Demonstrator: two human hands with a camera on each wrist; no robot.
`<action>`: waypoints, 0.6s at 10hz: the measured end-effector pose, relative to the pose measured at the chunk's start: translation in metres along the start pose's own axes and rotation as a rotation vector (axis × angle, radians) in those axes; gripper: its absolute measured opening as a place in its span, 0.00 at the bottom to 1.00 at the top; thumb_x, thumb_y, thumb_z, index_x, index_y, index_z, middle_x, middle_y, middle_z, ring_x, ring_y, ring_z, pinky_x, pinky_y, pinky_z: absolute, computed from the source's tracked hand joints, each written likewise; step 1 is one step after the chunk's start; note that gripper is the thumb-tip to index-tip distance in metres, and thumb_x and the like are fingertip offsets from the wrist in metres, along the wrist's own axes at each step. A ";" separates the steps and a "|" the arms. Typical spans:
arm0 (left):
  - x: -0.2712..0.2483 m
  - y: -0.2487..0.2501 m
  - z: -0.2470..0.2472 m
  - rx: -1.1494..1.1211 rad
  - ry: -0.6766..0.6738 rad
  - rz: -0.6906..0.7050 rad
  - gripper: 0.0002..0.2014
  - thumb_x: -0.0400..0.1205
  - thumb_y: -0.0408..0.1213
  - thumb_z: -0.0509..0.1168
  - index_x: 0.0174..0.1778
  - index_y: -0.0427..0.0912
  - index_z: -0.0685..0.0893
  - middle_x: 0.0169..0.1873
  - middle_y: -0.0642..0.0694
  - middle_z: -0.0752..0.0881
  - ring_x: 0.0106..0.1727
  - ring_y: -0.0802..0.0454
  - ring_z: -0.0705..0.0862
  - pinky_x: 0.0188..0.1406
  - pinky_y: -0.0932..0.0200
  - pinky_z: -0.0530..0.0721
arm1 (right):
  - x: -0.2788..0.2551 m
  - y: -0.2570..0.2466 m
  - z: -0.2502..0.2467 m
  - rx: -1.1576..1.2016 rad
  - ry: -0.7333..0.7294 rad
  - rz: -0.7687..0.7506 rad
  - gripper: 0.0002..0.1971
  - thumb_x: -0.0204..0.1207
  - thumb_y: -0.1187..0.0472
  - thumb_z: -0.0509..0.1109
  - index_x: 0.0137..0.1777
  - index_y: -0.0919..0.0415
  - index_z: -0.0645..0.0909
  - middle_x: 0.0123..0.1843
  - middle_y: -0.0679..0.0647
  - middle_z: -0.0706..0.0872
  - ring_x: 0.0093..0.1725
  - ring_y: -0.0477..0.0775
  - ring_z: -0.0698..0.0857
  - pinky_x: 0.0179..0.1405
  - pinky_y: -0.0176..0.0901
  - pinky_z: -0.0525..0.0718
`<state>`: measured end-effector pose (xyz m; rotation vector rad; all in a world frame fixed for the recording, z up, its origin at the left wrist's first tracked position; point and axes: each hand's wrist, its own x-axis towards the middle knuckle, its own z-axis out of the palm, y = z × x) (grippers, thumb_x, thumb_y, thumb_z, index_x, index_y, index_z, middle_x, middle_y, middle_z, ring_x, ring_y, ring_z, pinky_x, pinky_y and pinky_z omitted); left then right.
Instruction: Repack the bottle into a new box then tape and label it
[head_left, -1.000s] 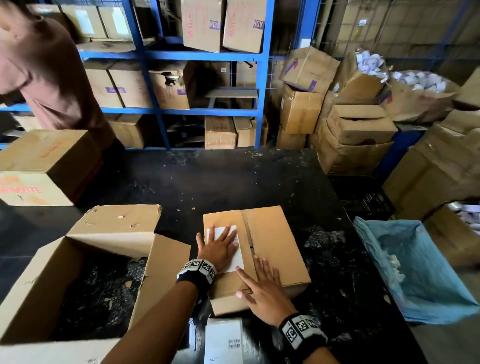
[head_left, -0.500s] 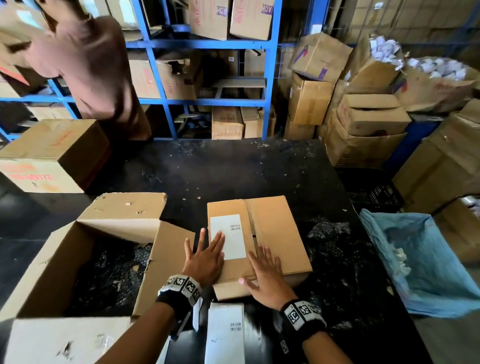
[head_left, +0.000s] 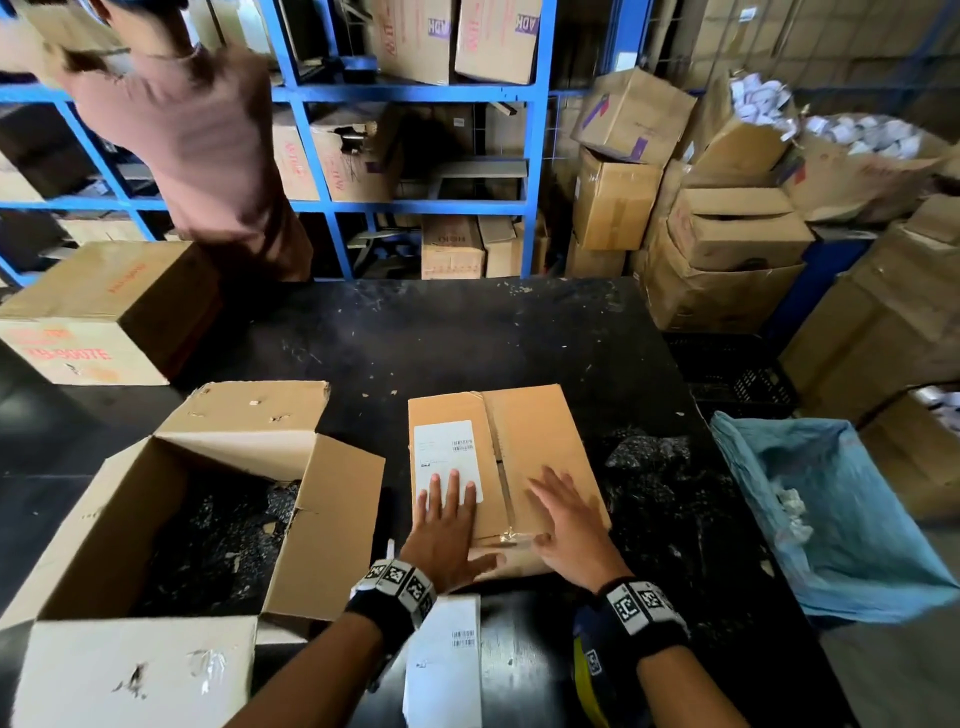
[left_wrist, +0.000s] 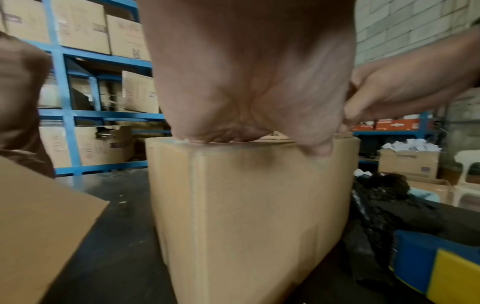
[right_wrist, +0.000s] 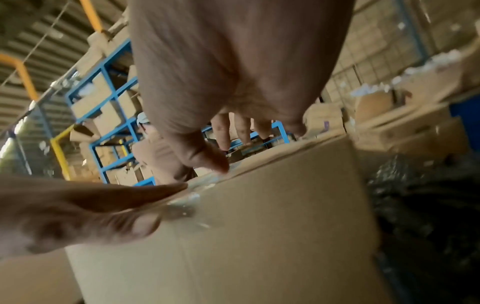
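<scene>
The small closed brown cardboard box (head_left: 501, 467) sits on the black worktable (head_left: 467, 338), near the front edge, with a white rectangular shipping label (head_left: 449, 457) stuck on the left half of its top and clear tape along the centre seam. The bottle itself is not visible; presumably it is sealed inside.

The main risk now is a badly seated label: if the near end is not rubbed down flat, a corner could lift or a crease could run across the barcode. Pushing too hard toward the far side could also slide the light box along the table.

The left hand (head_left: 447, 525) lies flat, palm down, fingers straight and together over the label's near end, thumb spread along the box's near edge. The right hand (head_left: 569, 519) rests flat on the right half of the top, fingers spread and straight. Neither hand grasps anything. A large open cardboard carton (head_left: 171, 519) stands just left of the box.
</scene>
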<state>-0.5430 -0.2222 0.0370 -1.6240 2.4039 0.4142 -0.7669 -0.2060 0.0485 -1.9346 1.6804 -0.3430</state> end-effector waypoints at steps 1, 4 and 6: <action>0.000 0.007 0.022 0.038 0.064 0.051 0.49 0.80 0.64 0.62 0.86 0.37 0.48 0.86 0.33 0.47 0.84 0.25 0.46 0.78 0.27 0.66 | -0.014 0.017 -0.005 -0.157 -0.094 0.086 0.38 0.84 0.44 0.69 0.89 0.36 0.52 0.92 0.44 0.41 0.91 0.61 0.39 0.84 0.76 0.42; -0.005 -0.010 0.019 0.124 0.068 0.095 0.46 0.76 0.65 0.67 0.85 0.44 0.62 0.85 0.46 0.64 0.83 0.30 0.64 0.73 0.25 0.72 | -0.038 0.009 0.015 -0.288 -0.022 0.108 0.32 0.89 0.40 0.54 0.89 0.34 0.45 0.93 0.50 0.41 0.91 0.67 0.42 0.86 0.72 0.52; -0.024 -0.003 0.011 -0.151 0.091 0.120 0.40 0.84 0.63 0.53 0.88 0.53 0.41 0.87 0.50 0.35 0.85 0.38 0.28 0.86 0.37 0.39 | -0.049 0.016 0.012 -0.106 0.012 0.075 0.31 0.89 0.41 0.58 0.89 0.36 0.52 0.91 0.44 0.38 0.89 0.56 0.37 0.84 0.70 0.36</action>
